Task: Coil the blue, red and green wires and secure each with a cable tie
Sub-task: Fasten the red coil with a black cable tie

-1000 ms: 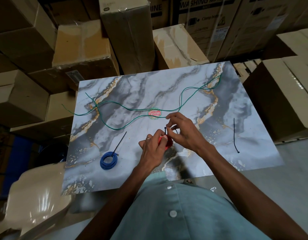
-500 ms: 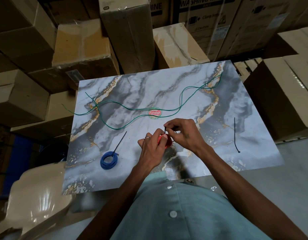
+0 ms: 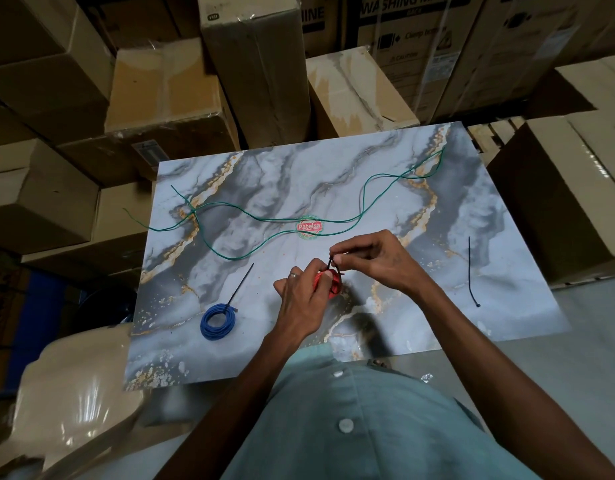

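My left hand point(image 3: 304, 299) grips a small red wire coil point(image 3: 333, 285) just above the marble tabletop point(image 3: 420, 306). A black cable tie point(image 3: 332, 268) loops round the coil, and my right hand point(image 3: 371, 259) pinches its end above the coil. The blue wire coil point(image 3: 217, 322) lies at the front left, bound by a black tie whose tail point(image 3: 242, 284) sticks out up and to the right. The green wire point(image 3: 264, 221) lies loose and uncoiled across the back of the table. A spare black cable tie point(image 3: 471, 271) lies straight at the right.
Cardboard boxes point(image 3: 254, 64) are stacked close behind and to both sides of the table. A round red and green sticker point(image 3: 309, 226) sits mid-table under the green wire. A beige plastic chair point(image 3: 74, 393) stands at the front left.
My right hand's fingers have curled in from a spread pose and now pinch the tie's end right above the red coil. The left hand has stayed on the coil.
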{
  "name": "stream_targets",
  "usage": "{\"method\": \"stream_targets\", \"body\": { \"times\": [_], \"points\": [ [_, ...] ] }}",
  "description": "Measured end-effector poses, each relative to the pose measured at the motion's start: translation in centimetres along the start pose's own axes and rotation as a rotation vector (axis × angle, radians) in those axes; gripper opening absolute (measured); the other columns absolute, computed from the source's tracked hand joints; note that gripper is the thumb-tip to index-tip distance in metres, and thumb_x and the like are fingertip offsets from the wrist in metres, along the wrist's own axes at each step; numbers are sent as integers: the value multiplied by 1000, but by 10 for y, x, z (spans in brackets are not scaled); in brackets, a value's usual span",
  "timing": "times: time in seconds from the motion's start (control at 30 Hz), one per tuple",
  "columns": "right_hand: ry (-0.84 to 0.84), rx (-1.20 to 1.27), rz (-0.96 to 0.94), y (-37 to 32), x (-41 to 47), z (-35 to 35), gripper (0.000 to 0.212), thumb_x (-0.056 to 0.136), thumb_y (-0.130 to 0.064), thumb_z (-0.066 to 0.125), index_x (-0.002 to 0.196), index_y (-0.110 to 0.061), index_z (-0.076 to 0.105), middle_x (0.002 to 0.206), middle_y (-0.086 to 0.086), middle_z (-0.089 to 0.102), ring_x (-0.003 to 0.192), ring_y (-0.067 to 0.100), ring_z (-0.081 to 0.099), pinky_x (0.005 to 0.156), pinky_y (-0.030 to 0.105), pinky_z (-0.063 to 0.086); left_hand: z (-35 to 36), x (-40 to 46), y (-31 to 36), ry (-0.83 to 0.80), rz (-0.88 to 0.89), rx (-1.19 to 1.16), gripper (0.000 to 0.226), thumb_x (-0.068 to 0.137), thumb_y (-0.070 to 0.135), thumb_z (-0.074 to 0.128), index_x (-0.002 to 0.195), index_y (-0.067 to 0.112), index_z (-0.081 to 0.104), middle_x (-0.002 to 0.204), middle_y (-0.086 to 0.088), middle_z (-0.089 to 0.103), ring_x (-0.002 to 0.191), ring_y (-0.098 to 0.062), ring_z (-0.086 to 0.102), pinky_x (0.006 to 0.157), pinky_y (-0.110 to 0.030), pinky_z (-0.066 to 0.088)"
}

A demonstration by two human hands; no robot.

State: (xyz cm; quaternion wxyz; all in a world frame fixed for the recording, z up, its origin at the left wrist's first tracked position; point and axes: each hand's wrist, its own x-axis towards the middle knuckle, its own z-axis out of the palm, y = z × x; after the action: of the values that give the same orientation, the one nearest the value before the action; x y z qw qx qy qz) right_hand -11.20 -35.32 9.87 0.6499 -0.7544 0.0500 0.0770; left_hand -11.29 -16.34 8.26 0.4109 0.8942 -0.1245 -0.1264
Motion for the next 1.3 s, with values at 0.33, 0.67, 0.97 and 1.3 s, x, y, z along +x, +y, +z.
{"method": "stream_targets", "body": {
  "times": [0.33,0.67,0.97,1.3],
  "points": [
    [78,29,120,5,-4,4,28,78,-5,88,105,-11,81,95,9,80,85,25,79,89,44,63,1,-1,-3,67,86,282,16,102,33,37,95,27,51,80,7,53,89,-19,44,82,-38,23],
    [100,-114,47,9,-11,8,23,83,-7,84,105,-14,82,96,-3,81,90,13,77,90,31,61,3,-1,-3,54,101,327,13,102,31,41,95,27,51,79,4,53,89,-17,42,85,-40,27],
    [113,-210,27,7,-12,12,20,83,-4,82,100,-15,84,90,-5,81,83,10,77,86,31,63,5,-2,-9,21,89,318,17,98,37,36,92,29,49,79,-1,58,89,-19,44,85,-42,30],
    [155,-217,70,7,-9,16,15,79,-4,84,89,-15,85,79,-4,80,77,11,77,82,30,63,7,-5,-11,9,93,275,16,101,34,38,95,27,52,79,-2,57,88,-18,43,86,-42,31]
  ]
}}
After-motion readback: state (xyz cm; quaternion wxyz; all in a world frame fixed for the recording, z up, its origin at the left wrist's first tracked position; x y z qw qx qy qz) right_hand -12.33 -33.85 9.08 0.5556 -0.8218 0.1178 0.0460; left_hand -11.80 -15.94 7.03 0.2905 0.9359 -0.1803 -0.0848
